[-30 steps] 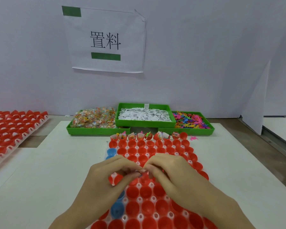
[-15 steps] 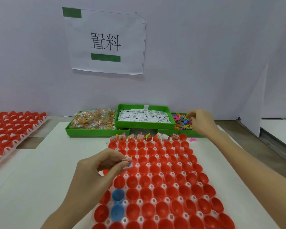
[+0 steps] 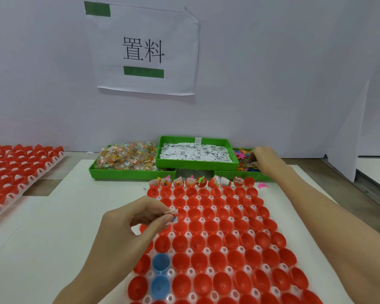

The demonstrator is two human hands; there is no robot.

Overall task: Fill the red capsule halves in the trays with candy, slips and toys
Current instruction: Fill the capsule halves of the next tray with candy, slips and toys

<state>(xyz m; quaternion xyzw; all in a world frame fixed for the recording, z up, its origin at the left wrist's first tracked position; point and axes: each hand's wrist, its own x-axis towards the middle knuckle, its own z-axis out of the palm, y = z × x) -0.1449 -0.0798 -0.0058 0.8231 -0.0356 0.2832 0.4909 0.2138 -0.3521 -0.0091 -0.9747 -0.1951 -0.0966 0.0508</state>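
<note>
Head view: everything below is placed relative to the clear capsule tray (image 3: 203,234) in the centre of the white tabletop (image 3: 53,227).
Capsule tray: moulded translucent plastic with round sockets, holding rows of glossy red capsule halves (image 3: 215,242), open side up.
Blue halves: two smooth blue cups (image 3: 160,274) sit in the tray's near-left sockets, one behind the other.
Left hand: the left hand (image 3: 133,224) hovers over the tray's left edge; thumb and fingers (image 3: 162,219) are pinched together on a small wrapped candy (image 3: 173,215), held above the red halves there.
Far row: the capsule halves in the tray's farthest row (image 3: 195,182) hold candy, slips and bits of toy; the last one at the right end looks unfilled.
Stray toy: a pink plastic toy (image 3: 263,185) lies on the tabletop just beyond the tray's far right corner.
Right hand: the right hand (image 3: 264,159) reaches past the tray's far right corner into the green toy bin (image 3: 235,174), fingers curled down among the colourful toys (image 3: 241,155); whether they grip one cannot be told.
Slip bin: a green square bin (image 3: 196,165) of white printed slips (image 3: 195,152) stands behind the tray, propped on the two bins beside it.
Candy bin: a green bin (image 3: 123,174) behind the tray to the left is heaped with crinkly clear-wrapped candies (image 3: 127,156).
Second tray: far left of the tray, another rack of red halves (image 3: 13,170).
Wall sign: above it all, a taped paper sheet (image 3: 144,51) with black characters.
</note>
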